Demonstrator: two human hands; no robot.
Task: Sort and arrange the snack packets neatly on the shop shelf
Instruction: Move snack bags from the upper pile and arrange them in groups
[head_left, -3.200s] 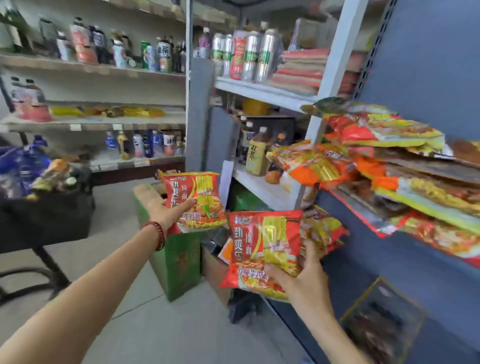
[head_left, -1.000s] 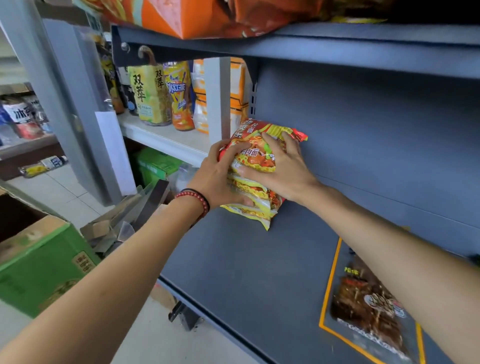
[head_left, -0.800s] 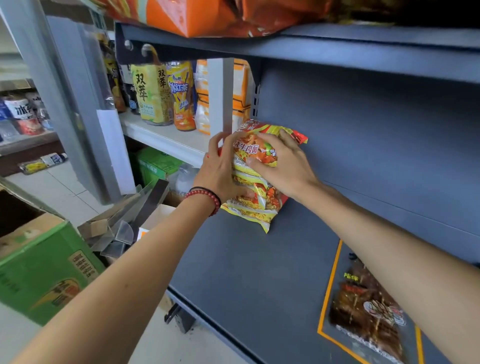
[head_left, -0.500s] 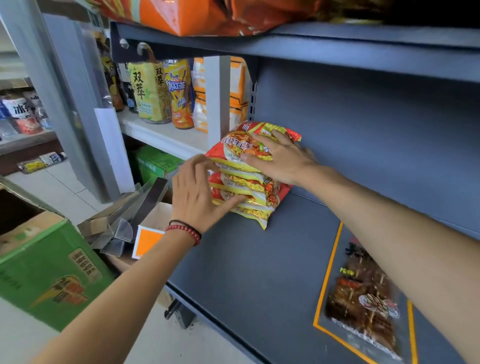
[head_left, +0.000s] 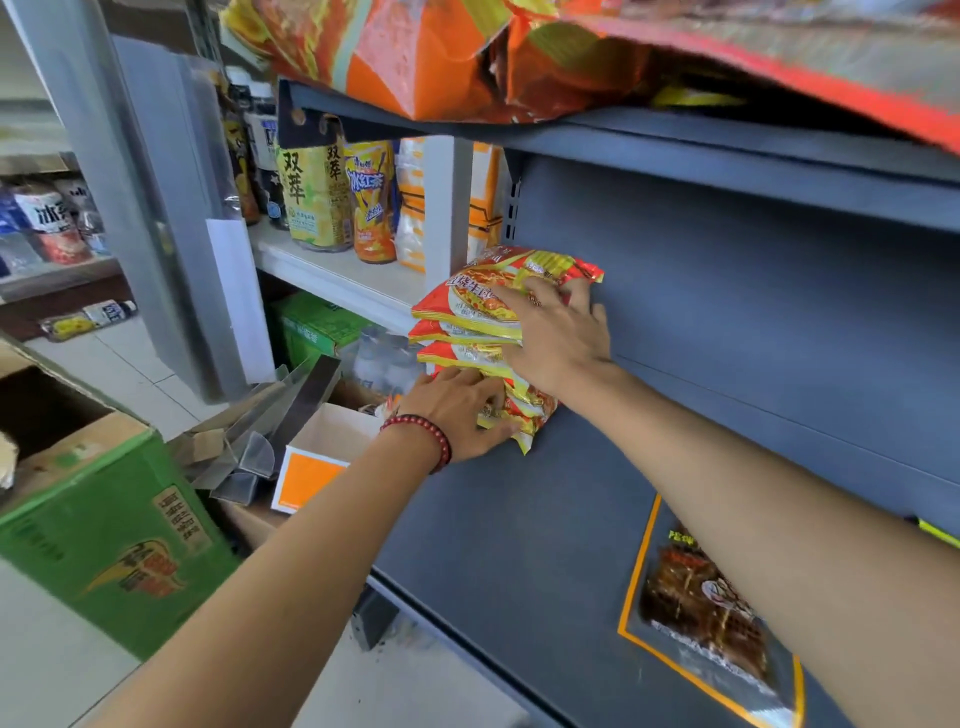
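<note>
The stack of red-and-yellow crinkly plastic noodle packets (head_left: 467, 317) sat mid-frame on the dark grey metal shelf (head_left: 519, 519). The right hand (head_left: 556, 343) lay flat on top and the left hand (head_left: 457, 410) pressed its lower front, neither gripping. Light, slippery and brittle inside, I guessed; best squared by the sides.

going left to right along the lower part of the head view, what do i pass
Green carton → white box with orange panel → stack of noodle packets → dark snack packet with orange border.
</note>
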